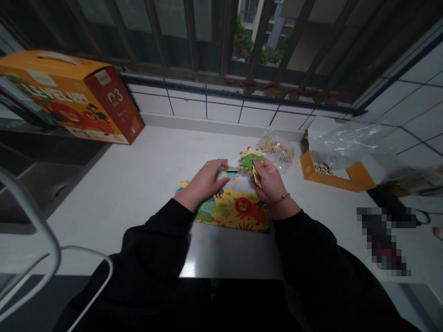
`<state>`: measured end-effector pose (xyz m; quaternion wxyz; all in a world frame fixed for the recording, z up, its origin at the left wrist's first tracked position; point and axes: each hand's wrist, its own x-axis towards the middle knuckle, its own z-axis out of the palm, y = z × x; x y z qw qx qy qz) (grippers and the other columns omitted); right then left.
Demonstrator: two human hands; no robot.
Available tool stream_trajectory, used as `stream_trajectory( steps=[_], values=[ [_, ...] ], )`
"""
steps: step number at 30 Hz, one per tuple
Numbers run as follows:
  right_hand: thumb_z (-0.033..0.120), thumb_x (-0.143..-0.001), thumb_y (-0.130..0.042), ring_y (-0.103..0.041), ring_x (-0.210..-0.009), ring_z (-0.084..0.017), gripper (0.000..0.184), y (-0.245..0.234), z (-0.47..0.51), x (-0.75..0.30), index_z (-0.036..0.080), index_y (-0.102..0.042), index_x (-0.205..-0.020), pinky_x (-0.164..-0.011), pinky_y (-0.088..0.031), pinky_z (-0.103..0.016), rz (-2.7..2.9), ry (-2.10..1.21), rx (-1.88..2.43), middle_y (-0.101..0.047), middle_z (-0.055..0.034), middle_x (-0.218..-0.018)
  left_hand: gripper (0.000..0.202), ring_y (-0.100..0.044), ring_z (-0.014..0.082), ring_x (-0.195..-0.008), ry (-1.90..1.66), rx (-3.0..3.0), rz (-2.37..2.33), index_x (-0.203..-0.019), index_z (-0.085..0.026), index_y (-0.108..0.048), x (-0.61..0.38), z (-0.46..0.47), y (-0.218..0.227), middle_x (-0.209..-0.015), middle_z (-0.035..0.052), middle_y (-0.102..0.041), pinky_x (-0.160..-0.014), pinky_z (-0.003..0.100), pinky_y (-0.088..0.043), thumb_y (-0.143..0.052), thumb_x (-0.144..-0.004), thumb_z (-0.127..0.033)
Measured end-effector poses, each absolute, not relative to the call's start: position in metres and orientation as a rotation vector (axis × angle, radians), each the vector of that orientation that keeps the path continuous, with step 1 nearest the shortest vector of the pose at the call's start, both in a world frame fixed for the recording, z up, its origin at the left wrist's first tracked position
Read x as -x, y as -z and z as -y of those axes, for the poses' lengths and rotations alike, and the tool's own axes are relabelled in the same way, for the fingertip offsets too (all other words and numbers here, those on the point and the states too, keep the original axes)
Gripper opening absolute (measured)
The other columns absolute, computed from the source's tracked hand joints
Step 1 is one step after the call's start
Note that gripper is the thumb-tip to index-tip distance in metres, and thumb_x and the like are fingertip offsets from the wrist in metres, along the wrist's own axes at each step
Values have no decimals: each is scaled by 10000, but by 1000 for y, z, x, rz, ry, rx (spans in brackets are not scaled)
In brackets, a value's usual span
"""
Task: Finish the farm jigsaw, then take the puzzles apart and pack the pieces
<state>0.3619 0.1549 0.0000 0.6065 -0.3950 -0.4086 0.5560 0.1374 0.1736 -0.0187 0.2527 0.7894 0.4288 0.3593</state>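
My right hand [269, 182] grips several jigsaw puzzle pieces [251, 160]; the top ones show green with a cream edge, and another stands on edge under my thumb. To its left, my left hand [207, 180] is curled with thumb and fingertips around a light blue puzzle piece [231, 175]. A thin piece edge shows just above that blue one. Below both hands lies a joined section of puzzle [224, 212], with a red-maned lion, green crocodiles and plants on yellow. My left hand and wrist cover part of its upper left.
An orange "LEVEL UP!" box [114, 106] stands at the back left beside a dark sink [31, 175]. Behind my right hand sits a clear bag of pieces [277, 150]. Farther right is an open orange-and-white box [335, 180] with plastic wrap. A white cable [86, 249] hangs at left.
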Motion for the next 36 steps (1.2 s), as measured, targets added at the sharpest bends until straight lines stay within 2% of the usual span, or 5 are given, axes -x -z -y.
stream_trajectory(
  steps=[3,7,16,23,36],
  values=[
    [593,-860,-881,-606,-549,-111,443,-1,-153,-360,268,-635,-1034,-413,-416,-219,967,-1298,919,-685,55,-731,475,-669,327,-1245,-950,-2134,-1247,-1358,-242,-659,-141,-178,22,-1299,130,-756,-1124,514,-491,-789,-903,-202],
    [597,-839,-891,-576,-523,-103,456,-3,-151,-359,268,-628,-1015,-403,-387,-218,983,-1302,914,-682,57,-729,53,-685,292,-998,-986,-2098,-1329,-976,-249,-779,-142,-183,20,-955,84,-785,-1002,456,-499,-735,-948,-256],
    [610,-824,-905,-469,-466,-79,462,-3,-151,-363,269,-618,-947,-403,-367,-202,1014,-1362,910,-595,86,-650,189,-626,182,-690,-1231,-1390,-1455,-876,-201,-738,-134,-187,18,-757,29,-729,-658,294,-435,-716,-942,-377],
    [645,-779,-926,-578,-563,-103,522,-6,-148,-360,246,-657,-979,-416,-355,-208,1064,-1490,933,-708,29,-760,136,-657,179,-732,-1310,-1437,-1505,-877,-204,-756,-129,-180,6,-772,23,-732,-710,303,-488,-742,-932,-327],
    [576,-826,-917,-774,-795,-186,467,0,-145,-360,251,-752,-1118,-744,-647,-327,1091,-1573,912,-825,-41,-984,116,-665,106,-665,-1244,-722,-986,-898,-186,-709,-135,-177,1,-763,19,-703,-735,236,-606,-750,-994,-235]
  ],
)
